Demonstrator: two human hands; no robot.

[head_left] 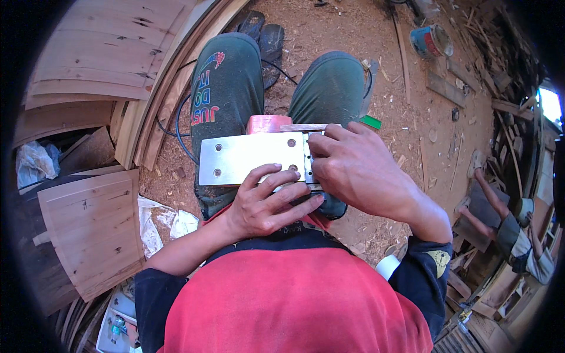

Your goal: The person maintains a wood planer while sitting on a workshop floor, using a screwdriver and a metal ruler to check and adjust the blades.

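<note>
An electric planer (250, 157) lies upside down across my lap, its bright metal sole facing up with several screw heads, its red housing showing at the far side. My left hand (268, 207) grips the near edge, fingers spread and bent over the sole; its thumb is hidden. At the right of the sole, by the dark blade slot (307, 156), my right hand (356, 167) is closed with curled fingers. Whatever those fingers pinch is hidden beneath them. A thin wooden strip (306, 127) lies along the planer's far edge.
Wood boards (94, 226) are stacked at the left. A dark cord (178, 126) loops beside my left leg. Shavings cover the ground (347, 29); a blue-and-red bucket (431, 41) sits far right. A green piece (371, 122) lies by my right knee. Another person (512, 238) is at the far right.
</note>
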